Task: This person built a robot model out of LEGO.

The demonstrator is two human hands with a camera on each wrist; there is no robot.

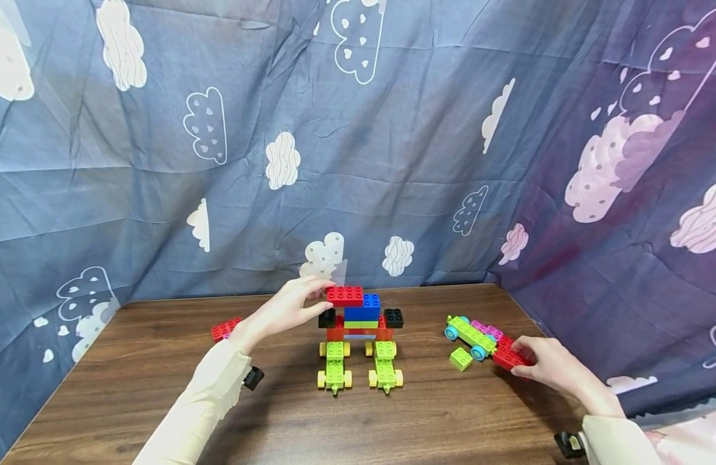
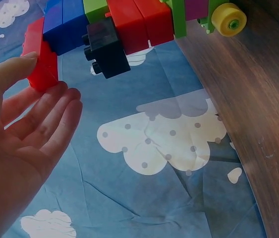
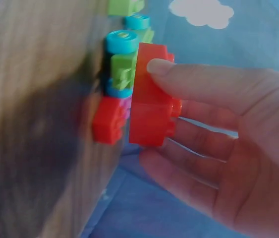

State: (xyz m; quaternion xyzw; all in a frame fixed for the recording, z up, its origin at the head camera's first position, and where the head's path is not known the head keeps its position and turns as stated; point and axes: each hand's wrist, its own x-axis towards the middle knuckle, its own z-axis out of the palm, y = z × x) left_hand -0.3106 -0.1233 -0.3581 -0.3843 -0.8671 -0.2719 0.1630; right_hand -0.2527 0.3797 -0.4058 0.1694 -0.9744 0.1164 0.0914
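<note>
From where I sit, the build looks well advanced: a plastic brick figure stands mid-table on the dark wooden table, with two lime-green wheeled feet, a red and yellow body, blue bricks above and a black brick at each side. I judge the top layer to be the part in hand, since a flat red studded brick sits on the upper left of the figure, beside the blue one, and may not be pressed home yet. Loose pieces remain: a small lime-green cube brick, a green wheeled plate with blue wheels to the right, and a red brick off to the far left.

My left hand is mostly open, thumb and fingertips touching the end of that red top brick; in the left wrist view the fingers lie nearly straight against it. My right hand rests near the right edge, thumb and curled fingers pinching a chunky red plastic brick just beside the wheeled plate.
</note>
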